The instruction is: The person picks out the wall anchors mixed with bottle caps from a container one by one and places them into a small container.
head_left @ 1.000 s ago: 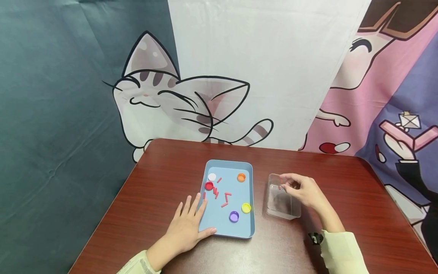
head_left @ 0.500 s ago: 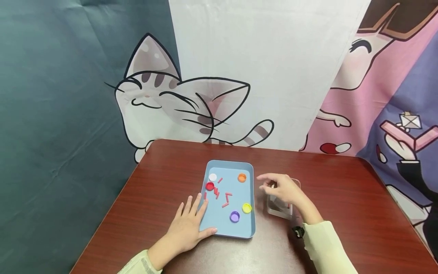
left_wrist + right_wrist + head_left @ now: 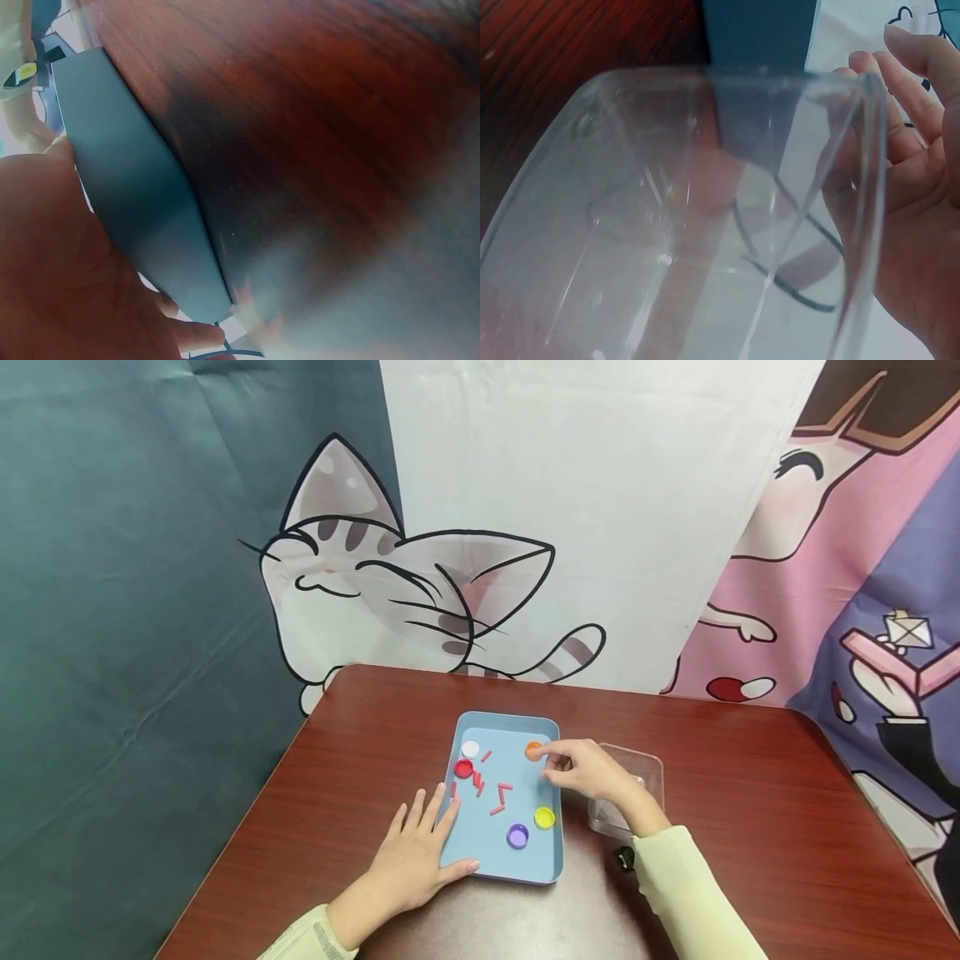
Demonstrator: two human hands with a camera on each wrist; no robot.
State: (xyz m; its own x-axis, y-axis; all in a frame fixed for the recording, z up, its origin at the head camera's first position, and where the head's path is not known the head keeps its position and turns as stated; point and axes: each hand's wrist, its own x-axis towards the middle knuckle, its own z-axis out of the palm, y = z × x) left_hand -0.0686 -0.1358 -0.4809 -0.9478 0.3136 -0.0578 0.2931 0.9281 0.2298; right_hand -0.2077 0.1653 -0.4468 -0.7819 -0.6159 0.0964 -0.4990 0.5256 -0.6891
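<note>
My left hand (image 3: pixel 408 867) rests with spread, straight fingers over the left rim of a blue tray (image 3: pixel 486 852); the left wrist view shows it along the tray's outer wall. Above the tray's right rim hovers my right hand (image 3: pixel 588 770), thumb and index finger apart with nothing visible between them. Its index fingertip is by an orange round cap (image 3: pixel 533 751), partly covering it. Several short red sticks (image 3: pixel 502 795) lie scattered in the tray. Around them sit a white cap (image 3: pixel 470 749), a red cap (image 3: pixel 463 768), a yellow cap (image 3: pixel 544 817) and a purple cap (image 3: pixel 517 836).
A clear plastic box (image 3: pixel 647 762) stands right of the tray, partly hidden under my right forearm; its contents cannot be made out. Both stand on a reddish-brown wooden table (image 3: pixel 757 793). Behind it hangs a cartoon-printed cloth (image 3: pixel 495 443).
My right hand has moved left from the clear box to the tray's right side. A red stick at its fingertips a second ago is no longer there. The left hand stays put.
</note>
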